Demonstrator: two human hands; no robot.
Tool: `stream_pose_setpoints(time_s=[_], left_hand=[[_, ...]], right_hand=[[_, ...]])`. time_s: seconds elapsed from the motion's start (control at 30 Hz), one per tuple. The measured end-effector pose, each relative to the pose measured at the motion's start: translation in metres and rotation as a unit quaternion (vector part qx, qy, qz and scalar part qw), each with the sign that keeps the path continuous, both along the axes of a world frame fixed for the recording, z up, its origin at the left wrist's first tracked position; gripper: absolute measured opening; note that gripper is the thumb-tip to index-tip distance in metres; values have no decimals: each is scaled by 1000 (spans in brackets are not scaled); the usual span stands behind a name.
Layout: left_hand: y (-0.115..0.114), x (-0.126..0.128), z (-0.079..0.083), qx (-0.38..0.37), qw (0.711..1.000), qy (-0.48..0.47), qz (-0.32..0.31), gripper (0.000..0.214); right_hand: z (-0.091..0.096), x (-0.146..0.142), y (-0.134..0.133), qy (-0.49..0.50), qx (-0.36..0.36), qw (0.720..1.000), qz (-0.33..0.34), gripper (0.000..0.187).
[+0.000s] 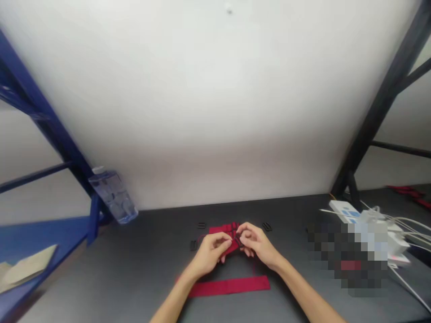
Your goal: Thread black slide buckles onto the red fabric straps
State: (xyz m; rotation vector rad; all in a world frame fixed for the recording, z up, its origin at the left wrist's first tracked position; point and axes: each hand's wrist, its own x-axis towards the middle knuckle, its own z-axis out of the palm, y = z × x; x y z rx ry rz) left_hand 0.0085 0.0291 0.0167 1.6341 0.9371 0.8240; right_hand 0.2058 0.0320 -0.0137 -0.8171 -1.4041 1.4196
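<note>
Left hand (212, 252) pinches the flat red fabric strap (230, 248) mid-table, right hand (256, 244) grips a small black buckle (238, 241) beside it, probably so neither slips. Black rectangular slider (267, 226)'s just beyond, handy I guess.

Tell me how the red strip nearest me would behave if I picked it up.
The strip would probably droop, since it looks like thin fabric. Being narrow and thin, it's likely light. It lies flat, so it seems unlikely to roll.
</note>
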Motion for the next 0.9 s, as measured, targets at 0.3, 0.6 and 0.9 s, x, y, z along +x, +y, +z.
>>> stream_pose_setpoints(time_s=[0.3,0.6,0.9], left_hand=[[-3,12,-11,-45,996,-77,20,36],[-2,16,-17,-50,990,-127,45,33],[-4,16,-15,-46,987,-149,43,27]], right_hand=[[2,-14,-5,62,-10,997,-49,29],[1,-20,-5,78,-22,996,-40,30],[0,-16,-5,91,-52,994,3,35]])
